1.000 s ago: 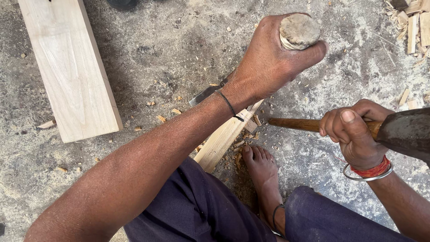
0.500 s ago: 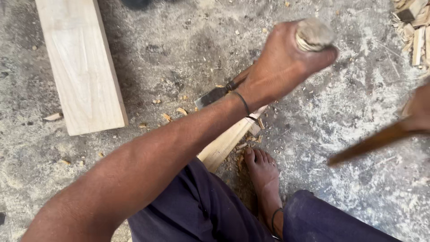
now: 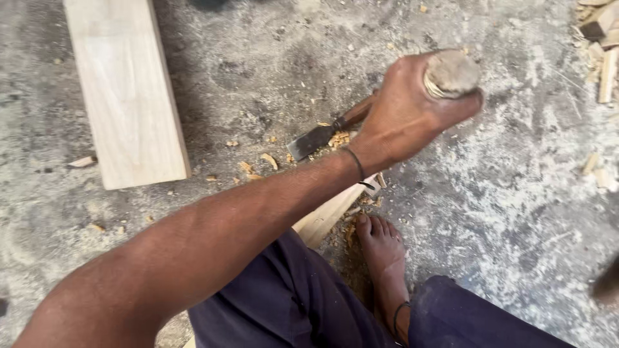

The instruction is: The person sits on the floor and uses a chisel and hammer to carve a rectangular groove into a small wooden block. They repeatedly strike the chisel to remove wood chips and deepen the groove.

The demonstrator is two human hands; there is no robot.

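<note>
While the left hand (image 3: 406,116) grips the chisel (image 3: 322,135) tightly, its blade may slip toward the bare foot (image 3: 380,241); the right hand is not visible.

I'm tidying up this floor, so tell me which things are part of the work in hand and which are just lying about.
In use:
left hand
chisel
wood strip under bare foot

Lying about:
wide plank
wood offcuts
chips on floor

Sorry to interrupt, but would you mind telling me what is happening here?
A person's left hand grips a wooden-handled chisel with a dark steel blade, its edge set among wood chips on a pale wooden strip pinned under a bare foot. A wide pale plank lies apart on the dusty concrete floor. The right hand is out of view.
</note>
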